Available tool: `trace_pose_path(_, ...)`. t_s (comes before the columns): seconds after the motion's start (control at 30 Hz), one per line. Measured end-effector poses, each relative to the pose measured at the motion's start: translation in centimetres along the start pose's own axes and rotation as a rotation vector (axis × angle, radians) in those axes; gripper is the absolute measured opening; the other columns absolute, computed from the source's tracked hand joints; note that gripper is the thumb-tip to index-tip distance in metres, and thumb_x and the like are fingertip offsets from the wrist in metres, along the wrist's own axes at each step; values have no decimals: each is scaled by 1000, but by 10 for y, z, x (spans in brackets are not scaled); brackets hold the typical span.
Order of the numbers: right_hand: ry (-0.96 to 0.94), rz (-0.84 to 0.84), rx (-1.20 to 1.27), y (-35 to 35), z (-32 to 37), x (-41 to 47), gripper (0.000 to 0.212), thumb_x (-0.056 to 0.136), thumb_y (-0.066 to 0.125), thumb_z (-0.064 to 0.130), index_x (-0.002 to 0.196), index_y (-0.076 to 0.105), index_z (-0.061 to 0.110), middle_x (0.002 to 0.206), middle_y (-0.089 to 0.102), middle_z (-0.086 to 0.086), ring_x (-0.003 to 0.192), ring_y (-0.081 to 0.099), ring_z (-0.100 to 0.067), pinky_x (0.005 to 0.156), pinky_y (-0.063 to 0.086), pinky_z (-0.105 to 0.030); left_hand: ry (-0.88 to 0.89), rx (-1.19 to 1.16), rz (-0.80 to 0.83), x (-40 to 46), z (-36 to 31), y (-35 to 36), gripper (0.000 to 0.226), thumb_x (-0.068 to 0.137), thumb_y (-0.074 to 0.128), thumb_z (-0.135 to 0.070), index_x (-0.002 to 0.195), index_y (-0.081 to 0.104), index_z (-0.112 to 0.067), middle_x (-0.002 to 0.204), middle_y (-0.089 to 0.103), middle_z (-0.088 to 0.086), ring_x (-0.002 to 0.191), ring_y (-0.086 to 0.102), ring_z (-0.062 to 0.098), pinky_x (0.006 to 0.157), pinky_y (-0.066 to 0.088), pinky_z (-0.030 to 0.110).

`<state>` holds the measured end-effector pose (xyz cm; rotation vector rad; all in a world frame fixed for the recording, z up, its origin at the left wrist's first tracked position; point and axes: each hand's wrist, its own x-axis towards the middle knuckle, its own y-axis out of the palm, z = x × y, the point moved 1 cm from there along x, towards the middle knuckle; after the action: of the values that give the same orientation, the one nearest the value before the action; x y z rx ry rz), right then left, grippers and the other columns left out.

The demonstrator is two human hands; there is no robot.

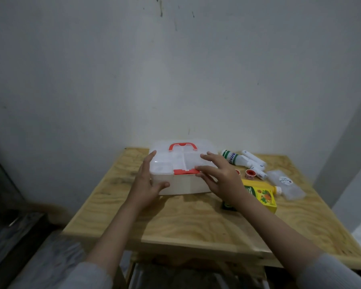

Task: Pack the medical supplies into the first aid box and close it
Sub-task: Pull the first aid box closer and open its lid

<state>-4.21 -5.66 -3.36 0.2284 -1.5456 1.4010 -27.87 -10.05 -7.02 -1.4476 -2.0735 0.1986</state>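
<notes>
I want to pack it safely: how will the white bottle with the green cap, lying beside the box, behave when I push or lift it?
The white bottle lies on its side on the table and looks round, so a push would probably roll it. It seems to be smooth plastic, perhaps slippery. It touches the white tubes, which may shift with it.

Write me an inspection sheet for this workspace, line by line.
Surface: wooden table, bare at the near side.
Job's things: first aid box, lid down, red latch facing the person; white bottles, tape rolls, clear pouch, yellow carton lie right of it, unpacked.
Clutter: nothing seen.
Grippers: left hand on the box's left end; right hand at the latch, fingers spread.
Cables: nothing seen.
Surroundings: stained grey wall.
</notes>
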Motion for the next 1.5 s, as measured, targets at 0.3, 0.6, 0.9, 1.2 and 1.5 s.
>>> trace_pose_path(0.3,150,-119,215,6,1,34,7,83,68,11,88,73,10,103,66,-9,97,59,-13,84,50,-26,8,-14,22,5,-9,-4,114,70,80,-23,142,-3,-54,151,26,-12,133,35,17,101,45,43)
trace_pose_path(0.6,69,-275,118,-8,-18,119,7,86,61,4,90,66,3,82,72,-12,73,67,-30,68,55,-41,-34,-46,94,17,-4,-5,117,73,77,-28,135,-15,-63,155,22,-9,135,34,19,104,41,46)
trace_pose_path(0.9,316,-191,120,25,-84,193,12,89,59,13,96,66,5,93,73,-12,88,65,-29,77,52,-39,-32,-37,134,29,8,-2,105,70,74,-35,141,0,-57,148,30,-21,136,30,4,109,35,33)
trace_pose_path(1.2,418,13,32,36,-128,200,20,91,56,19,105,67,13,111,61,-17,109,52,-31,89,38,-31,-39,-13,131,43,13,11,105,73,75,-28,143,2,-52,150,27,-20,136,29,6,108,33,32)
trace_pose_path(1.5,309,172,11,-35,-104,115,28,88,61,26,116,61,19,115,63,-1,102,54,-9,89,36,-23,4,56,104,36,6,15,107,77,73,-26,144,-7,-48,157,4,-14,144,12,13,114,27,44)
